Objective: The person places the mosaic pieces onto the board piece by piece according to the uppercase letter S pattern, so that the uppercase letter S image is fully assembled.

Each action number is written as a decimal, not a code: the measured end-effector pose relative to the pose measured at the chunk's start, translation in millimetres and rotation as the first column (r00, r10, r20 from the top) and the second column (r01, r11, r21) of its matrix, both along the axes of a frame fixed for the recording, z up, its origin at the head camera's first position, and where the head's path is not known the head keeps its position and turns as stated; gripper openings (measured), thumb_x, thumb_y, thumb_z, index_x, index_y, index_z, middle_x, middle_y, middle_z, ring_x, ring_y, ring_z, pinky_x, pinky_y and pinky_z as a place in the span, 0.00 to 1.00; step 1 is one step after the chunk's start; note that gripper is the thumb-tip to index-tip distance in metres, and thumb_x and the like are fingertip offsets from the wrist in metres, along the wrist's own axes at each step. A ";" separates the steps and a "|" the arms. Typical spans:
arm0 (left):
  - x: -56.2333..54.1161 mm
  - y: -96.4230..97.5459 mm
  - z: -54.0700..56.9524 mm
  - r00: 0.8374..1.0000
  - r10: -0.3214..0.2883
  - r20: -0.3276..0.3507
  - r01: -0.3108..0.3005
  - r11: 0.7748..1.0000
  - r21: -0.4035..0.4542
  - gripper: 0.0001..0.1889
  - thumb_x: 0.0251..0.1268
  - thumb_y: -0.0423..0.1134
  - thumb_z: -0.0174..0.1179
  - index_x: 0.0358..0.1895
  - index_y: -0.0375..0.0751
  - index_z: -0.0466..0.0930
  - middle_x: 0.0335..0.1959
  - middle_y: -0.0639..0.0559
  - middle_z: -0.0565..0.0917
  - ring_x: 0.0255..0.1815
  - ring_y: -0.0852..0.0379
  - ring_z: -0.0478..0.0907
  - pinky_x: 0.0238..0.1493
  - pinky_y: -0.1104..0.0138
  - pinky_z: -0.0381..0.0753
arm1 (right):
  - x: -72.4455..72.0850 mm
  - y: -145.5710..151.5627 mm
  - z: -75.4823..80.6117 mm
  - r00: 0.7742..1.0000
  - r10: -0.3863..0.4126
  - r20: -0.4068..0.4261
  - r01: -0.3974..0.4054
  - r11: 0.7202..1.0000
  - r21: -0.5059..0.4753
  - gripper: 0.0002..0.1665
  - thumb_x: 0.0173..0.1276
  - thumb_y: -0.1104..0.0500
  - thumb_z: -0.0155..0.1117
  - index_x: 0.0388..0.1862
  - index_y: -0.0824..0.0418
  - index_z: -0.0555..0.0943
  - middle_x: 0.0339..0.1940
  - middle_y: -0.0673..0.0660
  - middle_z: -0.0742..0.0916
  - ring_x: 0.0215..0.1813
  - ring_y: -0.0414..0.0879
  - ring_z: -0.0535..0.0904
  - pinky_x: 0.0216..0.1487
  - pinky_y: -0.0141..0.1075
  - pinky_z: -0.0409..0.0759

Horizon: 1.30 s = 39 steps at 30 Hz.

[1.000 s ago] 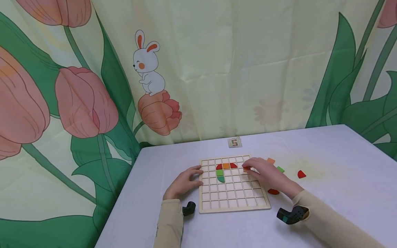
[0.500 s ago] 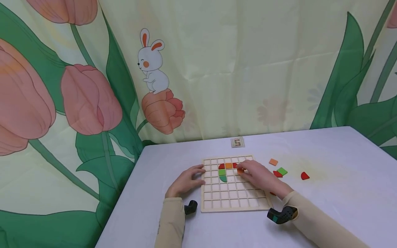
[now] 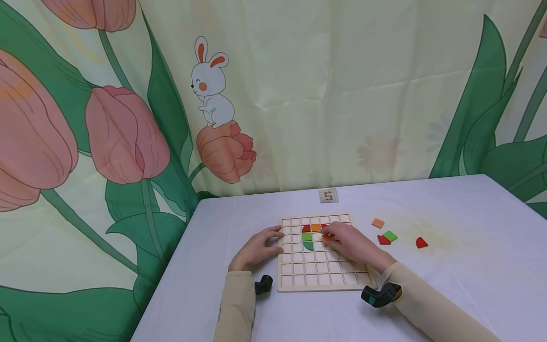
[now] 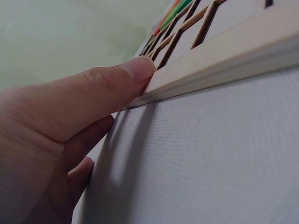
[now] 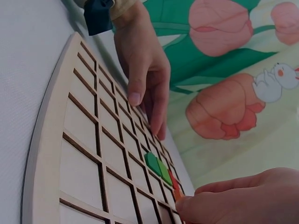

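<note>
A wooden grid board (image 3: 325, 288) lies flat on the table. Toward its back, a red quarter-round tile (image 3: 306, 228), an orange square tile (image 3: 315, 227) and a second red tile (image 3: 324, 225) form a row. Below the row's left end sit a light green square (image 3: 306, 236) and a dark green quarter-round (image 3: 308, 245). My right hand (image 3: 352, 241) pinches another orange tile (image 3: 326, 239) over the cells just below the row's right end; its fingers partly hide it. My left hand (image 3: 256, 249) rests against the board's left edge, the thumb (image 4: 135, 70) touching the frame and fingers spread.
Right of the board lie a loose orange square (image 3: 378, 223), a green square (image 3: 390, 235) and two red tiles, one (image 3: 383, 240) beside the green, the other (image 3: 421, 242) farther right. A small printed grid card (image 3: 328, 195) lies behind the board, before a patterned curtain (image 3: 290, 142).
My right hand has moved left across the board with the orange tile, from the right-hand cells to just below the row's right end. The left hand stays at the board's edge.
</note>
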<state>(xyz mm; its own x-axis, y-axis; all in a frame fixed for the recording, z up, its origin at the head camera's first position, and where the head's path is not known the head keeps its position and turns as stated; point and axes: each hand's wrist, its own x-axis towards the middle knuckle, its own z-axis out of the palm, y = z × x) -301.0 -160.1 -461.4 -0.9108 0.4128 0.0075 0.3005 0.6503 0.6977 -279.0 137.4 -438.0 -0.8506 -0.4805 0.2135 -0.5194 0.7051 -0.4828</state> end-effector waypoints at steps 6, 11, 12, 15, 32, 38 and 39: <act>0.4 0.3 0.4 1.000 0.003 0.002 -0.003 1.000 -0.004 0.24 0.61 0.42 0.69 0.61 0.45 0.78 0.72 0.56 0.67 0.75 0.52 0.58 0.73 0.55 0.60 | 0.4 -3.7 0.3 1.000 -0.002 -0.005 0.002 1.000 0.027 0.18 0.64 0.62 0.70 0.52 0.64 0.83 0.47 0.55 0.85 0.49 0.50 0.79 0.54 0.49 0.80; -0.4 0.1 0.0 1.000 -0.001 -0.004 0.001 1.000 -0.012 0.24 0.61 0.42 0.68 0.61 0.45 0.78 0.72 0.56 0.67 0.75 0.52 0.58 0.73 0.55 0.60 | 0.3 -6.4 -0.1 1.000 0.002 -0.018 -0.001 0.999 0.049 0.17 0.64 0.62 0.70 0.51 0.65 0.83 0.45 0.55 0.86 0.46 0.49 0.79 0.53 0.47 0.81; -0.8 0.0 -0.2 1.000 -0.002 -0.005 0.002 1.000 -0.013 0.24 0.61 0.42 0.68 0.61 0.46 0.78 0.72 0.56 0.67 0.75 0.52 0.58 0.73 0.56 0.60 | 0.4 -6.9 -0.3 1.000 0.003 -0.023 -0.002 0.999 0.051 0.16 0.64 0.62 0.70 0.50 0.65 0.83 0.44 0.54 0.86 0.46 0.48 0.79 0.52 0.46 0.81; -1.6 0.0 -0.5 1.000 -0.002 -0.006 0.002 1.000 -0.010 0.24 0.61 0.42 0.68 0.61 0.45 0.78 0.72 0.55 0.67 0.75 0.52 0.58 0.73 0.56 0.60 | 0.1 -8.3 -1.1 0.999 0.019 -0.039 -0.017 0.999 0.052 0.16 0.63 0.63 0.70 0.49 0.65 0.83 0.43 0.54 0.86 0.44 0.47 0.79 0.51 0.45 0.81; -1.7 0.6 -1.9 1.000 -0.011 -0.017 0.011 1.000 -0.025 0.24 0.61 0.42 0.68 0.61 0.45 0.78 0.72 0.55 0.67 0.75 0.52 0.58 0.74 0.56 0.59 | 1.0 -12.1 -4.7 0.999 0.044 -0.023 -0.044 0.999 0.022 0.13 0.63 0.62 0.70 0.46 0.63 0.85 0.40 0.51 0.84 0.44 0.46 0.78 0.49 0.44 0.81; -2.1 1.0 -1.5 1.000 -0.003 -0.012 0.003 1.000 -0.023 0.24 0.61 0.43 0.68 0.61 0.45 0.78 0.72 0.55 0.67 0.75 0.52 0.58 0.73 0.54 0.60 | 0.2 -10.0 -5.7 0.996 0.072 -0.060 -0.071 0.997 0.017 0.08 0.63 0.63 0.70 0.41 0.60 0.88 0.38 0.50 0.83 0.44 0.46 0.78 0.49 0.44 0.81; -2.2 0.9 -1.3 1.000 -0.002 -0.012 0.001 1.000 -0.023 0.24 0.61 0.43 0.68 0.61 0.45 0.78 0.72 0.55 0.67 0.75 0.52 0.58 0.73 0.54 0.60 | 0.0 -10.1 -5.8 0.995 0.078 -0.066 -0.078 0.997 0.016 0.08 0.63 0.62 0.70 0.41 0.60 0.88 0.37 0.50 0.83 0.43 0.46 0.77 0.47 0.43 0.81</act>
<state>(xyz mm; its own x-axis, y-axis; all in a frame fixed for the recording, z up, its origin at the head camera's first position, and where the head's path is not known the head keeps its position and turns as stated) -303.2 -159.2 -462.8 -0.9101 0.4143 0.0093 0.3099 0.6655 0.6791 -279.0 127.3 -443.9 -0.7946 -0.5479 0.2615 -0.6036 0.6672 -0.4364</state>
